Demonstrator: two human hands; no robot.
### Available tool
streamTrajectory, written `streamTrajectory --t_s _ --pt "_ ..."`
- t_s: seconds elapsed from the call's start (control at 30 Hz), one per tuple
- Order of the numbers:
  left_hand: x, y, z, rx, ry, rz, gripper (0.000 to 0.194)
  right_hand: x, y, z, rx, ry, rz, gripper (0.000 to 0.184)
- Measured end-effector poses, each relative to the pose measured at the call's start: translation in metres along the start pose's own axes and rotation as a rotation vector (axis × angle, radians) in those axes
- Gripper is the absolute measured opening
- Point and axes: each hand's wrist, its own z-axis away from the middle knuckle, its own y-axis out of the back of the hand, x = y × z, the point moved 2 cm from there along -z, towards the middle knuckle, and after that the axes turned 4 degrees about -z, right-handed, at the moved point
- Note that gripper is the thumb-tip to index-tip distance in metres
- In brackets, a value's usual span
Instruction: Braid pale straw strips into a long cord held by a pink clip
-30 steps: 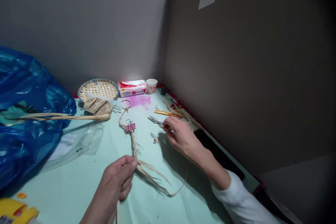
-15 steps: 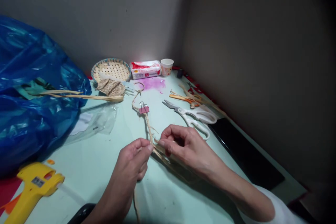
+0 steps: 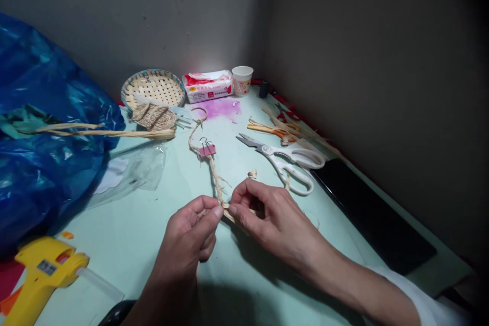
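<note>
A pale braided straw cord (image 3: 214,175) runs from a loose loop at the back of the table toward me. A pink binder clip (image 3: 207,150) grips it partway along. Its near end is pinched between the thumb and forefinger of my left hand (image 3: 193,232). Just to the right, my right hand (image 3: 269,214) is closed on the loose straw strands (image 3: 228,214) at the braid's end. The two hands' fingertips nearly meet. Part of the strands is hidden behind my right hand.
White scissors (image 3: 280,158) lie beyond my right hand, beside a black flat slab (image 3: 374,219). A yellow glue gun (image 3: 48,275) and blue plastic bag (image 3: 49,122) are at left. A woven basket (image 3: 155,89), tissue pack (image 3: 208,86) and paper cup (image 3: 242,81) stand along the wall.
My right fingers have come closer to the left fingertips, drawing a strand against the braid. My view has shifted slightly. A small curled straw piece now shows beyond my right hand.
</note>
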Motion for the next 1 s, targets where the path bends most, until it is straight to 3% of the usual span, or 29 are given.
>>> streamTrajectory --t_s 0.3,0.5,1.0 --pt "0.001 -0.001 0.002 0.0 -0.019 0.001 0.024 0.002 0.006 0.006 -0.059 0.096 0.099 0.023" --pt "0.0 0.0 0.002 -0.008 -0.025 -0.004 0.023 -0.002 0.012 0.005 0.038 0.182 0.103 0.018" --pt "0.0 0.0 0.002 -0.028 -0.061 -0.049 0.024 -0.001 0.0 0.006 -0.057 0.153 -0.042 0.01"
